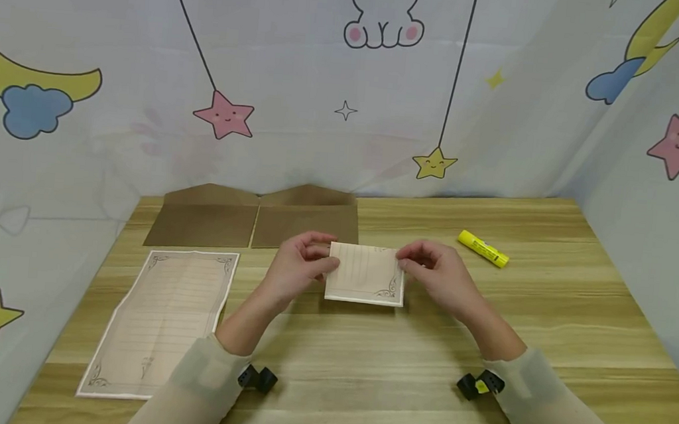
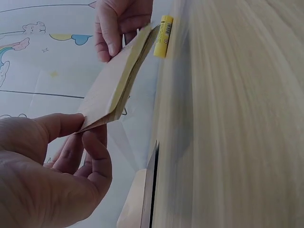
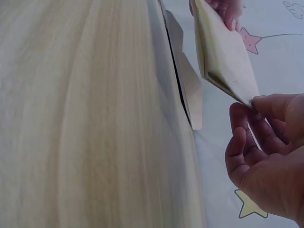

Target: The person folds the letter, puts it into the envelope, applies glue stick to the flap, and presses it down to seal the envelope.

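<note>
A folded sheet of letter paper [image 1: 364, 275], cream with faint lines and an ornate corner, is held up above the table. My left hand [image 1: 301, 267] pinches its left edge between thumb and fingers. At the opposite edge my right hand [image 1: 437, 276] pinches it in the same way. From the side, in the left wrist view, the folded letter paper [image 2: 111, 83] shows several layers and tilts. The right wrist view shows the right thumb on top of the folded letter paper [image 3: 228, 52] at its corner, fingers beneath.
An unfolded sheet of letter paper [image 1: 170, 312] with creases lies on the left of the wooden table [image 1: 373, 388]. Behind it are two brown envelopes, left [image 1: 203, 224] and right [image 1: 309, 223], flaps raised. A yellow glue stick [image 1: 483, 248] lies at the back right. A printed curtain [image 1: 303, 69] hangs behind.
</note>
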Demonstrator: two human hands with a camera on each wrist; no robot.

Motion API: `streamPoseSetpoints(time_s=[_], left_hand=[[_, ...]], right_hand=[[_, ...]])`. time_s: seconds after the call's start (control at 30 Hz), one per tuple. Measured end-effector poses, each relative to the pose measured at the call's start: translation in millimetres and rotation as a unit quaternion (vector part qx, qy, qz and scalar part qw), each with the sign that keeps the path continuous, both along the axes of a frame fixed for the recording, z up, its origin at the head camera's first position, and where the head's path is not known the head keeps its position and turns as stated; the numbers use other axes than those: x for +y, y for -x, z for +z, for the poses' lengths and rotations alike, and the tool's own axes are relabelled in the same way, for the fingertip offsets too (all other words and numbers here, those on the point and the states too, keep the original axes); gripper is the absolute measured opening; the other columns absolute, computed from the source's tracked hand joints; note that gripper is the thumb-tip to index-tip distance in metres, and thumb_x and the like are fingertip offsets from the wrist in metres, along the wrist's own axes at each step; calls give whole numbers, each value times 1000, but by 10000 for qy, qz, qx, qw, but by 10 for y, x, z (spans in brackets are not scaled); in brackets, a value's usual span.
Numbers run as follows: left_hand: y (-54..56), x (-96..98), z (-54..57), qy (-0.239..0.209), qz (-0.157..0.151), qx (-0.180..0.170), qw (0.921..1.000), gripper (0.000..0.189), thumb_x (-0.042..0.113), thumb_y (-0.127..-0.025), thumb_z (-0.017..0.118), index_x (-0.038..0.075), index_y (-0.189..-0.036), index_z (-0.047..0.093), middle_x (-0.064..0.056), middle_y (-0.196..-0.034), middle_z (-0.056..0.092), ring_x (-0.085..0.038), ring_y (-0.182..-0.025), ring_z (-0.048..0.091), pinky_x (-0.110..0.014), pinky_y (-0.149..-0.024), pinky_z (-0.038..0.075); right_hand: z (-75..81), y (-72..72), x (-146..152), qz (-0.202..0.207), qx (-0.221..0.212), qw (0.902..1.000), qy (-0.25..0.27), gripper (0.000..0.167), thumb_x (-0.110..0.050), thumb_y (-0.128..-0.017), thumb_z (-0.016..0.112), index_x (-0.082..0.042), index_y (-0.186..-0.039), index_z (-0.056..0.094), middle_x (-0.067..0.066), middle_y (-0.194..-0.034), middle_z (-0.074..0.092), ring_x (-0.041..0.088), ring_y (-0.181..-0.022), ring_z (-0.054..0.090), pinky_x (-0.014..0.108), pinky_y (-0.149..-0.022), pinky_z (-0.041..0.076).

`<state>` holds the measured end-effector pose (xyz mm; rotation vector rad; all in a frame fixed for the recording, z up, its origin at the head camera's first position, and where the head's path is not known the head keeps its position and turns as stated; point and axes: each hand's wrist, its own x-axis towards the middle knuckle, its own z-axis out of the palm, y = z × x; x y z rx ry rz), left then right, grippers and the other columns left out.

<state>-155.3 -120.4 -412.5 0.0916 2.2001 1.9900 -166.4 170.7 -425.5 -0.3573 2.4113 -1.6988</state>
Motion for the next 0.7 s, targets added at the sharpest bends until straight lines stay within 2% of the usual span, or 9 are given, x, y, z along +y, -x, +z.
streamPoseSetpoints(time_s=[0.07, 0.17, 0.3, 0.43, 0.53, 0.7], left_hand=[[0, 4, 2, 261, 30, 101, 9996, 29, 0, -94, 77, -2, -122, 70, -10, -100, 79, -14, -84, 68, -32, -71, 57], [-3, 14, 1, 616, 70, 239, 9978, 18, 7, -96, 79, -1, -111, 74, -9, -97, 80, -14, -84, 70, -31, -74, 57], [-11, 36, 5, 912, 104, 489, 9946, 14, 12, -98, 78, 1, -106, 77, -7, -95, 80, -17, -83, 71, -30, -72, 58], [-18, 57, 4, 1071, 136, 720, 9915, 13, 14, -99, 78, 3, -105, 79, -7, -96, 79, -18, -82, 71, -32, -72, 60], [-27, 70, 8, 1149, 144, 850, 9896, 12, 15, -99, 78, 4, -104, 80, -6, -96, 79, -19, -82, 71, -34, -72, 61], [-49, 92, 34, 1158, 237, 1036, 9876, 10, 14, -99, 78, 5, -102, 81, -5, -92, 78, -20, -77, 70, -33, -68, 61]], right_hand=[[-5, 3, 6, -30, 142, 9999, -86, 11, -11, -103, 72, -8, -113, 70, 7, -108, 73, 25, -99, 65, 28, -80, 55], [-12, 9, 15, -32, 282, 9995, -150, 20, -11, -103, 73, -6, -121, 65, 8, -103, 73, 27, -95, 66, 27, -79, 55], [-27, 17, 15, -47, 676, 9962, -544, 25, -14, -104, 72, -7, -127, 68, 4, -103, 74, 23, -95, 66, 29, -80, 54], [-34, 17, -15, -78, 1300, 9843, -1194, 14, -18, -105, 71, -13, -117, 75, -2, -102, 75, 18, -97, 67, 39, -84, 55], [-17, 11, -44, -75, 1639, 9749, -1506, 11, -18, -105, 71, -13, -113, 76, -2, -102, 75, 19, -97, 68, 48, -87, 55], [65, 14, -119, 32, 2075, 9620, -1775, 10, -19, -105, 71, -12, -110, 78, -1, -105, 74, 19, -99, 67, 49, -89, 57]])
